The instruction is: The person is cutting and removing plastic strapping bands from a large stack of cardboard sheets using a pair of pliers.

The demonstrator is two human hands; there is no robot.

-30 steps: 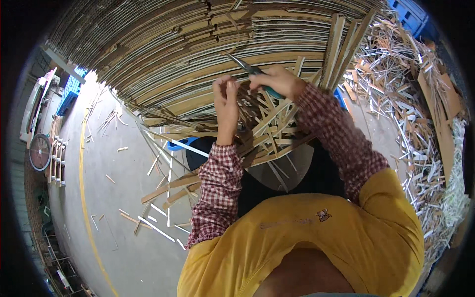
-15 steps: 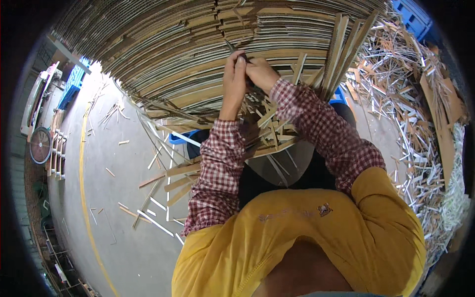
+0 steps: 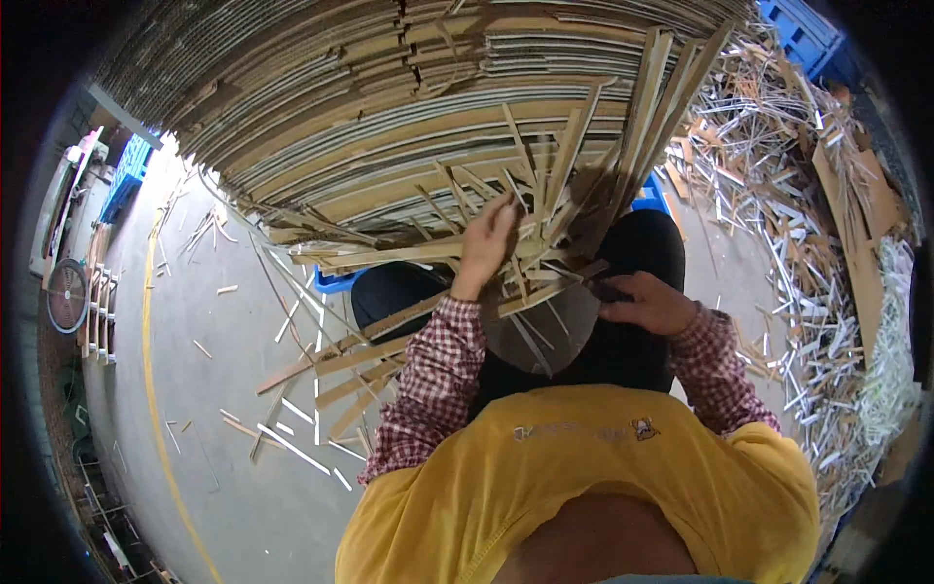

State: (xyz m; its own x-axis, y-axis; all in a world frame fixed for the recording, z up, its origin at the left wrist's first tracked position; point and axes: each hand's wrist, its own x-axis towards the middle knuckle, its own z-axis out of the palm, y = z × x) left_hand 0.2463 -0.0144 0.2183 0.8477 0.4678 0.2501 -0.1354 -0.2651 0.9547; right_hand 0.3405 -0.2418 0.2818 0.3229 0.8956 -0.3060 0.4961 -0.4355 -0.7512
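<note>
In front of me rises a tall stack of cardboard sheets (image 3: 389, 136), their edges facing me. My left hand (image 3: 486, 243) is closed among loose cardboard strips (image 3: 559, 185) that stick out at the stack's near side. A pale strip end shows by its fingertips, but what lies inside the fingers is hidden. Lower and to the right, my right hand (image 3: 650, 304) is wrapped round a dark-handled tool (image 3: 611, 292) near my right knee. The tool's working end is hard to make out against the strips.
Long cardboard strips (image 3: 662, 117) lean upright at the stack's right. A large heap of paper and cardboard scraps (image 3: 817, 253) covers the right side, below a blue crate (image 3: 803, 39). Scraps (image 3: 292, 443) litter the grey floor at left; a round fan (image 3: 66, 295) stands farther left.
My hands were together high against the stack and have parted. The left came down into the loose strips; the right drew back toward my knee with the tool. More strips now stick out from the stack.
</note>
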